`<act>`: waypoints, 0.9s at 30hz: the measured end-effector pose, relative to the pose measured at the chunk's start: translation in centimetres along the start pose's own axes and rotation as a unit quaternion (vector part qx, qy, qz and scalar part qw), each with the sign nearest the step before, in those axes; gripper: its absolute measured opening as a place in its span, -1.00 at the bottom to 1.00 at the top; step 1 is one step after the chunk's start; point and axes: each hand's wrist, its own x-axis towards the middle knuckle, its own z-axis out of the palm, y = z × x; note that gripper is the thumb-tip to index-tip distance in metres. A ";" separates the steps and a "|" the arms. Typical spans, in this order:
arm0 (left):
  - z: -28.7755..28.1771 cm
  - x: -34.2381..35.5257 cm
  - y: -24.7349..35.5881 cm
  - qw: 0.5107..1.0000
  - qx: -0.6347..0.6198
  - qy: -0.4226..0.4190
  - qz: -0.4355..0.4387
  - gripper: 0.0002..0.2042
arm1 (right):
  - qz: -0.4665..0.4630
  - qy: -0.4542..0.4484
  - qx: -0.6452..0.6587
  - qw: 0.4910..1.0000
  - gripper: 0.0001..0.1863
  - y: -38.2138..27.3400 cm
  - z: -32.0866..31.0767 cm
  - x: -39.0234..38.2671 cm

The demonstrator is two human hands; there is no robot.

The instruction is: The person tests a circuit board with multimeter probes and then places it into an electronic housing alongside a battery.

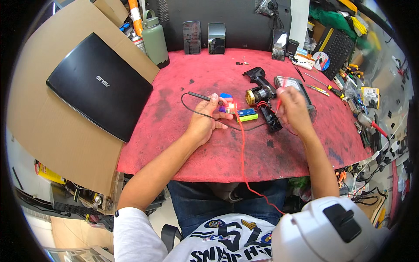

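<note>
Left hand (204, 118) pinches black probe (199, 95); right hand (293, 108), apart, grips blurred red probe (279, 105); both probes likely light, stiff, best held mid-length.

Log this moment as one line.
left hand: holds black probe, lit board at fingers | right hand: holds red probe, blurred | nearby: black tool, grey meter

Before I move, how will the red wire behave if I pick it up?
The red wire is probably floppy, since it curves over the front edge of the red tabletop. It looks thin, so likely light for its length.
</note>
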 end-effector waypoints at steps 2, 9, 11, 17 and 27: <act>0.1 -0.2 -0.2 1.000 -0.005 0.006 -0.001 -0.64 | 0.103 -0.017 0.328 0.939 -0.85 -1.6 -0.6 -0.3; -0.1 -0.2 0.8 1.000 0.011 0.005 -0.001 -0.62 | 0.014 -0.051 0.247 0.968 -0.74 -2.5 4.3 0.4; 0.2 0.1 0.5 1.000 -0.001 -0.003 -0.009 -0.62 | -0.049 -0.094 0.087 0.991 -0.71 -0.5 4.9 0.7; -0.5 0.4 0.4 0.998 -0.048 -0.022 -0.026 -0.62 | -0.154 -0.098 -0.046 0.982 -0.80 0.5 7.1 -0.8; -0.7 0.5 3.3 0.968 0.233 0.031 0.092 -0.68 | -0.083 -0.132 0.096 0.983 -0.80 1.6 8.5 -1.0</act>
